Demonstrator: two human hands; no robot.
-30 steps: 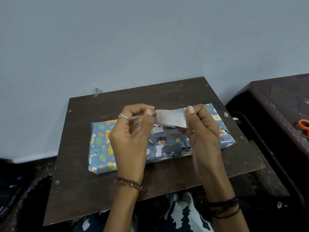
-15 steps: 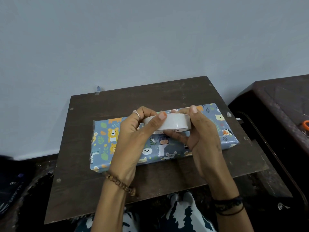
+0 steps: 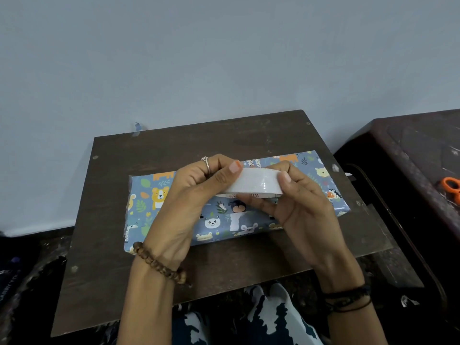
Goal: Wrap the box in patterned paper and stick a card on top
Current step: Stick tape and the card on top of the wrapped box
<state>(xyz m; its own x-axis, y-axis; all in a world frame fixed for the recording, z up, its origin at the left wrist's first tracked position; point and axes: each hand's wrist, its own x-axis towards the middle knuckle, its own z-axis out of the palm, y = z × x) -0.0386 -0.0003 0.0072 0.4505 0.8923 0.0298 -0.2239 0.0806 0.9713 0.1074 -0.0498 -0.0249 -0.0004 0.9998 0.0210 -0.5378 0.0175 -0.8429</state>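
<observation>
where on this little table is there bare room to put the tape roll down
Bare wood lies behind the wrapped box, up to the table back edge by the wall, and in a strip along the near edge in front of the box. The left margin is narrower. The middle is crowded: both the left hand and right hand hold the tape roll above the box.

A dark wooden desk (image 3: 224, 143) stood against a pale blue-grey wall (image 3: 224, 58) — a scrap of blue tape (image 3: 137, 128) stuck up at its far edge. To the right, on a darker side table (image 3: 408, 145), lay orange-handled scissors (image 3: 451, 186) — only partly in view.
</observation>
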